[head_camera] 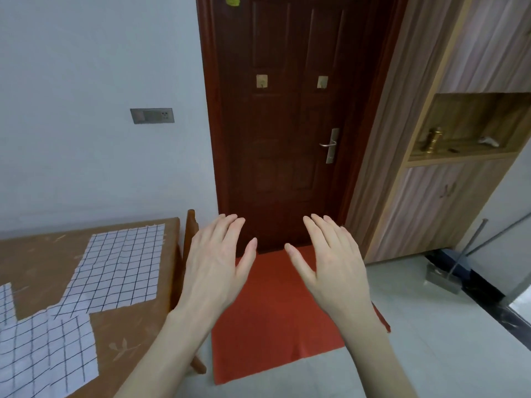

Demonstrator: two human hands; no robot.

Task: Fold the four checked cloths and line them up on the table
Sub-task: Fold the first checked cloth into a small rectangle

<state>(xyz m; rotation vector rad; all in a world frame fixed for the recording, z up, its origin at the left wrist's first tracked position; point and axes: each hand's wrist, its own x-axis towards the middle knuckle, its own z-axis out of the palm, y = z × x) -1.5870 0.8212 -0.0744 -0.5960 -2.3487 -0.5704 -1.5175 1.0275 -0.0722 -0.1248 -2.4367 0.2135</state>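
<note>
White cloths with a dark checked grid lie flat and unfolded on the brown table (37, 254) at the lower left. One cloth (120, 265) is spread near the table's right edge. A second cloth (46, 351) overlaps its near corner, and a third (5, 303) shows at the frame's left edge. My left hand (218, 262) and my right hand (330, 259) are raised palm-down in front of me, fingers spread, holding nothing. Both hover to the right of the table, over the floor mat, apart from the cloths.
A red mat (275, 320) lies on the tiled floor before a dark wooden door (281, 124). A wooden chair (189, 231) stands at the table's right edge. A wooden cabinet (448, 168) is on the right, with a metal dustpan (442, 280) beside it.
</note>
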